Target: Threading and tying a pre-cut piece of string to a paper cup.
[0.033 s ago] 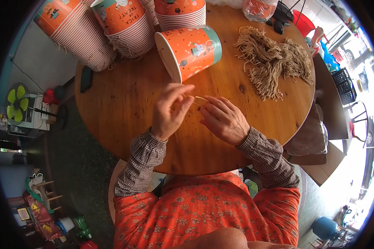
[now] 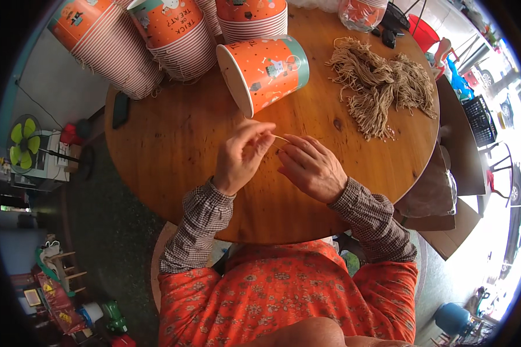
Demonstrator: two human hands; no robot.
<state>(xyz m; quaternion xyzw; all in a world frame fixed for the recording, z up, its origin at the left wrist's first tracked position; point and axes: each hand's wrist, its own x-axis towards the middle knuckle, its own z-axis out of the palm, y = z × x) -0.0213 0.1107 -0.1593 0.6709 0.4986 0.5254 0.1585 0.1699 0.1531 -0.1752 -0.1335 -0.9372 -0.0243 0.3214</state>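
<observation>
Over the near middle of the round table, my two hands meet at a short piece of thin tan cord point(image 2: 281, 139). My right hand point(image 2: 314, 165), palm down with curled fingers, pinches it. The thumb and forefinger of my left hand point(image 2: 242, 155) come together at its other end. Just beyond them an orange and teal paper bucket point(image 2: 275, 72) lies on its side, its white-rimmed mouth turned left and toward me. A bundle of tan cords point(image 2: 382, 87) lies loose to the right. The cord's ends are hidden behind my fingers.
Nested stacks of matching paper buckets point(image 2: 182, 49) crowd the table's far left. Beside them lies a dark phone point(image 2: 120, 110). A plastic-wrapped pack point(image 2: 362, 14) and black items point(image 2: 389, 36) sit at the far right. Cardboard boxes point(image 2: 440, 222) stand beside the wooden table point(image 2: 260, 214).
My left hand has shifted slightly right and toward me, its thumb and forefinger closing nearer to the cord. My right hand and the bucket stay nearly in place.
</observation>
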